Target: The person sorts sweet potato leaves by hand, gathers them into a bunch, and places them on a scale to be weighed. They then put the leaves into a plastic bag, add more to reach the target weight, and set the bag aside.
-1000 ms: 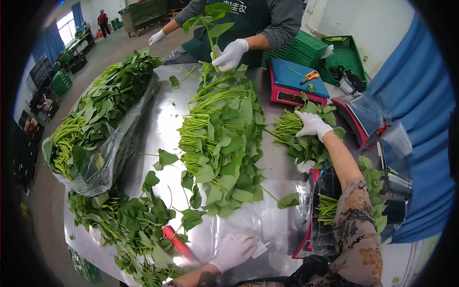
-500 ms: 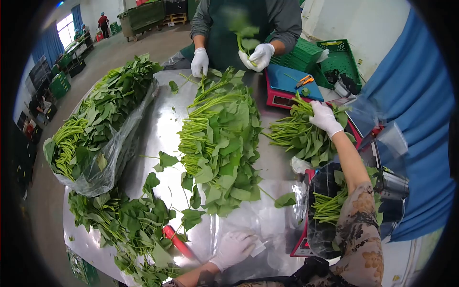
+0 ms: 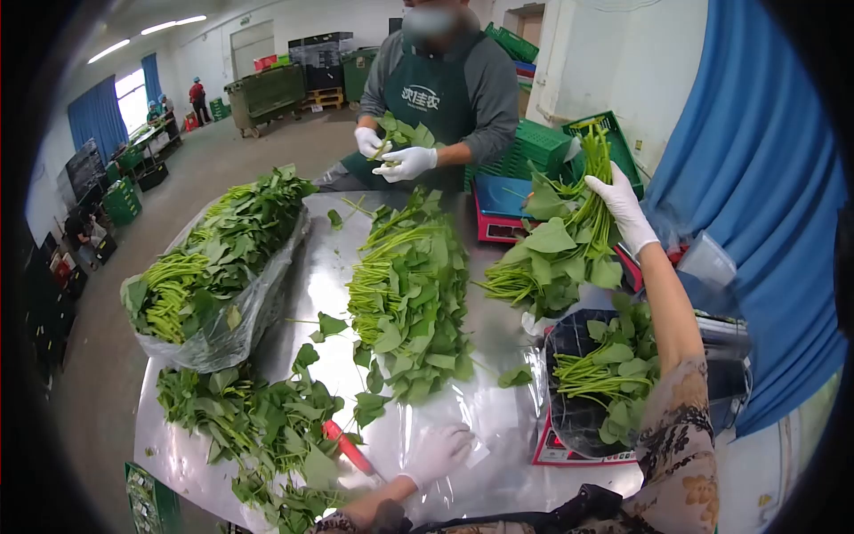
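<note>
In my gloved right hand [image 3: 620,206] is a bunch of leafy green stems [image 3: 594,169], stems pointing up, leaves hanging below my grip. It hangs over a smaller pile of the same greens [image 3: 516,276] beside the far scale [image 3: 500,227]. My gloved left hand [image 3: 442,454] rests on clear plastic film [image 3: 485,418] near the table's front, fingers lightly bent. A red-handled tool [image 3: 349,448] lies just left of it. On the near scale [image 3: 578,456], more greens [image 3: 609,369] lie in a dark, plastic-lined tray.
A long stack of greens [image 3: 414,303] fills the middle of the metal table [image 3: 311,240]. A plastic-wrapped bundle [image 3: 222,258] and loose leaves [image 3: 258,427] lie left. Across stands a gloved co-worker [image 3: 436,107] holding stems. A blue curtain [image 3: 703,178] hangs right.
My right hand has closed on a bunch and raised it from the pile by the far scale. My view has tilted up. The co-worker's hands have come together around the stems.
</note>
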Tool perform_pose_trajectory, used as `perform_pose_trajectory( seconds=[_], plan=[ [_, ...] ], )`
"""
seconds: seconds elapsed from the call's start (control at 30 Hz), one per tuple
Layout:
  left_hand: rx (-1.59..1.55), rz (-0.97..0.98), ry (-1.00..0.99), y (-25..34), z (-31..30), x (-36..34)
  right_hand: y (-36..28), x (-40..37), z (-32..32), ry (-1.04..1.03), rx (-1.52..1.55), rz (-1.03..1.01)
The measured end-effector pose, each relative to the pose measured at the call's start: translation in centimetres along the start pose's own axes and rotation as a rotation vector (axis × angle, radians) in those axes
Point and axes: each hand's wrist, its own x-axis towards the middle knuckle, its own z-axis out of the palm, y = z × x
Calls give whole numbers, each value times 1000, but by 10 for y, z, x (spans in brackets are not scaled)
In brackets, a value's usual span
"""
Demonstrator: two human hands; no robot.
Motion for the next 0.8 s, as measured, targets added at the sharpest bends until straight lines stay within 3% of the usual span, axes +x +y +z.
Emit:
perform_pose_trajectory(
  seconds=[0.07,0.13,0.2,0.3,0.33,0.37,0.43,0.57,0.63,0.67,0.7,0.8],
  plan=[
    [-62,-62,-19,1,-2,-2,-37,-22,-2,-46,178,34],
    [-175,-153,84,5,-3,-3,-73,-49,6,-100,247,0],
    [-301,-195,273,21,-26,2,-104,-79,21,-197,342,-27],
    [-400,-162,622,69,-108,6,-146,-130,48,-397,277,-50],
    [-472,-171,744,79,-131,2,-157,-154,62,-432,415,46],
    [-546,-168,857,91,-155,0,-163,-167,75,-506,404,-10],
    [-167,-50,993,140,-215,-13,-195,-206,103,-603,552,71],
    [-260,46,731,164,-247,-25,-210,-258,162,-816,738,175],
    [-448,-31,592,150,-236,-34,-231,-283,184,-827,842,132],
    [-648,-147,501,142,-228,-42,-227,-292,198,-832,785,116],
    [-763,-129,479,129,-216,-48,-225,-298,209,-831,724,99],
    [-816,-315,375,128,-203,-83,-245,-329,227,-824,743,301]
  ],
)
